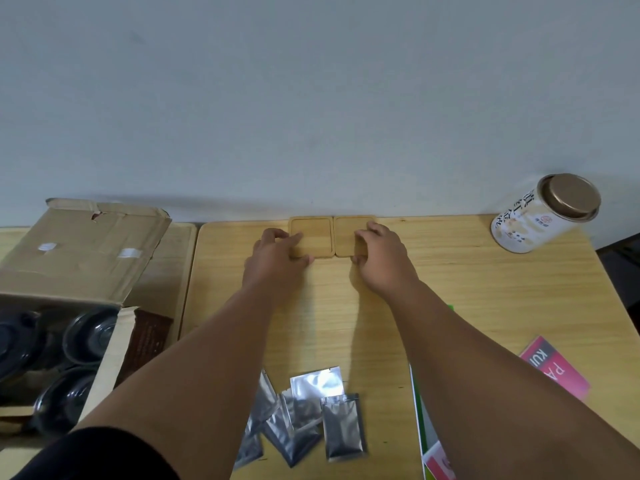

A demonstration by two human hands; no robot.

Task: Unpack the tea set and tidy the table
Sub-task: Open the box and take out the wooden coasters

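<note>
**Coasters set out as tea set stays largely boxed**

Two square wooden coasters, the left coaster [311,237] and the right coaster [350,235], are seen laid side by side, edges touching, at the far edge of the table [467,289], against the wall. Each is a pale bamboo-coloured tile with rounded corners and a shallow raised rim. The left hand [277,252] is spread over the left coaster, thumb at its near edge and fingertips on its face; the right hand [379,256] is curled over the right coaster in the same way. Both are pressed on the tiles rather than closed round them, and a last alignment is judged to be in progress.

Most of the work appears to be left. An open cardboard box [86,251] at the table's left edge is still filled with dark lidded glassware [88,336], not clearly identifiable. Foil sachets [311,417] are scattered at the near edge, a pink leaflet [554,370] and green-edged paper [420,410] are strewn toward the near right corner, and a white tea tin [543,216] with a gold lid is seen at the far right corner.
</note>
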